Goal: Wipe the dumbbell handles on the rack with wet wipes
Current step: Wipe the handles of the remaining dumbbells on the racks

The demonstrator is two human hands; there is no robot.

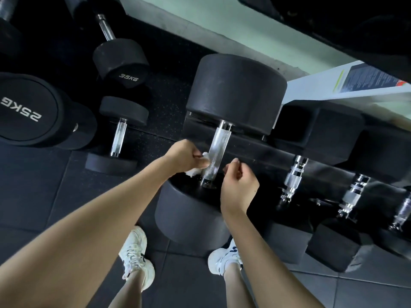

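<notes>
Pinches a crumpled white wet wipe [195, 172] in the curled fingers of the left hand [184, 155], pressed to the left side of the knurled chrome handle [217, 150] of the big round dumbbell [235, 92] on the rack [255, 152], low down by the nearer head [189, 216]. Holds the right hand [239, 185] just right of that handle, fingers loosely curled round nothing, seemingly not touching the bar.

Best, probably, to wrap the wipe fully round the bar, then slide and twist along the whole knurl to its upper end, catching the underside too. Plenty of bare bar above the wipe; tight down at the nearer head, so likely to bunch there. Little room rightward, with smaller dumbbell handles [294, 174] near. Open floor [66, 196] to the left, the loose 35KG dumbbell [121, 63] well apart.
</notes>
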